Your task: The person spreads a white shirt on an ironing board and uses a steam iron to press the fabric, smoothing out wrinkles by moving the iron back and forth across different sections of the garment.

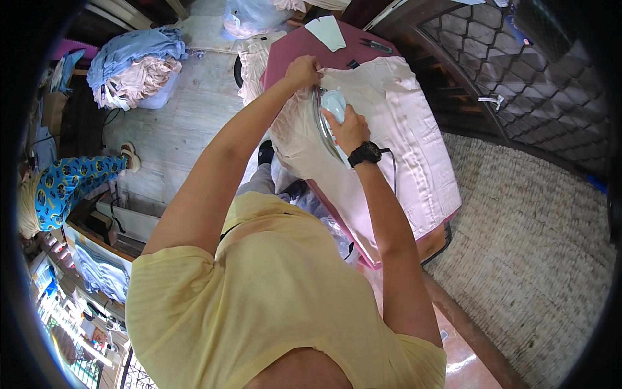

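Note:
A pale pink garment [402, 142] lies spread over a maroon-topped ironing board [291, 52]. My right hand [352, 129], with a black watch at the wrist, is wrapped round the handle of a clothes iron [332, 104]. The iron rests on the left part of the garment, its metal soleplate edge showing on the left side. At the garment's far left edge, my left hand [303, 72] has its fingers closed on the cloth, just beyond the iron's tip. A dark cord runs from near my right wrist down across the garment.
White cards [326, 34] and a dark pen-like item [376, 46] lie on the board's far end. A heap of blue and pink clothes [137, 68] sits at the far left. Another person's patterned trouser leg [78, 185] shows at left. A dark lattice door [499, 71] stands right.

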The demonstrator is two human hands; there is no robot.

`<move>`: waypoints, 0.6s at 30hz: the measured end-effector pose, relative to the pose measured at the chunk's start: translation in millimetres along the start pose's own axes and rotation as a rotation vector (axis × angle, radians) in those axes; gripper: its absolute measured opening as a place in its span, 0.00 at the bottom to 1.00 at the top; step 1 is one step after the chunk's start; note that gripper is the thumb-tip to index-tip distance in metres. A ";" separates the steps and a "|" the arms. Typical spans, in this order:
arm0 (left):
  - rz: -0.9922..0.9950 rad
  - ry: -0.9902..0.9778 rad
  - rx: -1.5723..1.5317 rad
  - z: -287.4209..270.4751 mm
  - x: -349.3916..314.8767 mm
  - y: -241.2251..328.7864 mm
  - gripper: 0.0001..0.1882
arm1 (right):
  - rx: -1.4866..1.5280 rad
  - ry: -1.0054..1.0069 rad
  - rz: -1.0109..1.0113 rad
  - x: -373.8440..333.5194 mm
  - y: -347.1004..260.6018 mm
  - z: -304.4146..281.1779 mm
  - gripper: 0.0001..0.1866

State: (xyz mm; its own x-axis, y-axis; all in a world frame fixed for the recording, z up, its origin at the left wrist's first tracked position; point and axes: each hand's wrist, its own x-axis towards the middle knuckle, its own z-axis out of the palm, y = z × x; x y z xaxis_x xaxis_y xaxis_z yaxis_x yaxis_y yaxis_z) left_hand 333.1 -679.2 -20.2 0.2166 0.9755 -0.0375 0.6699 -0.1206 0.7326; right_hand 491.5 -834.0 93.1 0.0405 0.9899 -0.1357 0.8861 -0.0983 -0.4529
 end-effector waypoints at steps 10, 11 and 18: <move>-0.219 0.029 -0.199 3.7 3.7 -0.2 0.13 | -0.020 0.111 0.146 20.1 31.7 -36.4 0.37; -0.217 0.021 -0.192 2.9 4.0 1.8 0.13 | 0.011 0.126 0.177 28.0 44.6 -40.3 0.37; -0.169 -0.054 -0.176 1.0 8.2 -2.1 0.11 | 0.033 0.157 0.253 45.2 77.9 -42.9 0.37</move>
State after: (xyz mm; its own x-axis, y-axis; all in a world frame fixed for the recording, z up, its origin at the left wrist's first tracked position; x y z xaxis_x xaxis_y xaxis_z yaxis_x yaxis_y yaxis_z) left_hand 334.2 -671.1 -22.7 0.1532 0.9673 -0.2023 0.5669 0.0816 0.8197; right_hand 582.2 -792.6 89.5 0.3313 0.9369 -0.1116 0.8233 -0.3448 -0.4508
